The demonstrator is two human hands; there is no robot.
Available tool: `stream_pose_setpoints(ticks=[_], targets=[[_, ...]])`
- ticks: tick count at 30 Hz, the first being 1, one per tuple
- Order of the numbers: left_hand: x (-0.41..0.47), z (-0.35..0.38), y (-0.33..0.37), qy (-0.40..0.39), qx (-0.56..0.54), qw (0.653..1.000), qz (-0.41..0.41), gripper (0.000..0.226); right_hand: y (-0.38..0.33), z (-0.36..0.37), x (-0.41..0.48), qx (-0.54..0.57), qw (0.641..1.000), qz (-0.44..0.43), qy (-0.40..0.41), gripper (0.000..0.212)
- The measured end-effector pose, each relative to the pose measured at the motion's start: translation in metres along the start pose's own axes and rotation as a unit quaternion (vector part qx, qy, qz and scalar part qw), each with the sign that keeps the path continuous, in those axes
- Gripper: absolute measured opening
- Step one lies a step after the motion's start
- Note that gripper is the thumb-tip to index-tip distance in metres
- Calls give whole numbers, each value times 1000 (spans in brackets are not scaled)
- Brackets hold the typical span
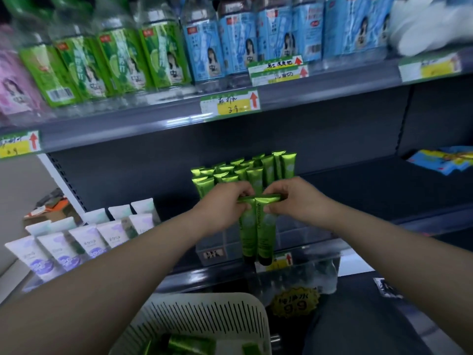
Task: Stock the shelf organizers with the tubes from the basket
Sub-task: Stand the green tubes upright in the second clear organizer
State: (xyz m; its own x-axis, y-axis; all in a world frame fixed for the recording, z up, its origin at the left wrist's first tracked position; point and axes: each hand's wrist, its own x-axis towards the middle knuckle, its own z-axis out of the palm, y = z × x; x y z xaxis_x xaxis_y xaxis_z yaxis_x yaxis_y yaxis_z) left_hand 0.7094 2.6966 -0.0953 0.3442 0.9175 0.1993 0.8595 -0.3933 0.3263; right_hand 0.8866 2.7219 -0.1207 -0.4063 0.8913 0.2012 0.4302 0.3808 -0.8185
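My left hand (225, 201) and my right hand (294, 198) together pinch the crimped tops of two green tubes (256, 231), which hang cap-down over the front of a clear shelf organizer (217, 248). Behind them, several more green tubes (243, 172) stand upright in rows in the organizer. Below, at the frame's bottom, a white slotted basket (204, 319) holds a few green tubes (184, 344).
White and lilac tubes (76, 242) stand in rows at the left of the same shelf. The shelf above carries green (115, 65) and blue bottles (243, 42) with price tags. Blue packets (442, 160) lie at the right. Dark bare shelf extends right of the organizer.
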Motion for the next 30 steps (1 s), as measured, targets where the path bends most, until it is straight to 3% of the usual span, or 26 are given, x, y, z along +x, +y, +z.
stream_pose_setpoints(ticks=[6, 11, 30], targets=[[36, -5, 5, 19, 28, 999, -4, 24, 5, -25, 22, -1, 999, -2, 36, 29], [65, -1, 5, 36, 28, 999, 10, 23, 13, -44, 37, 38, 998, -11, 47, 21], [158, 21, -18, 101, 31, 993, 59, 10, 63, -81, 105, -26, 992, -53, 116, 17]])
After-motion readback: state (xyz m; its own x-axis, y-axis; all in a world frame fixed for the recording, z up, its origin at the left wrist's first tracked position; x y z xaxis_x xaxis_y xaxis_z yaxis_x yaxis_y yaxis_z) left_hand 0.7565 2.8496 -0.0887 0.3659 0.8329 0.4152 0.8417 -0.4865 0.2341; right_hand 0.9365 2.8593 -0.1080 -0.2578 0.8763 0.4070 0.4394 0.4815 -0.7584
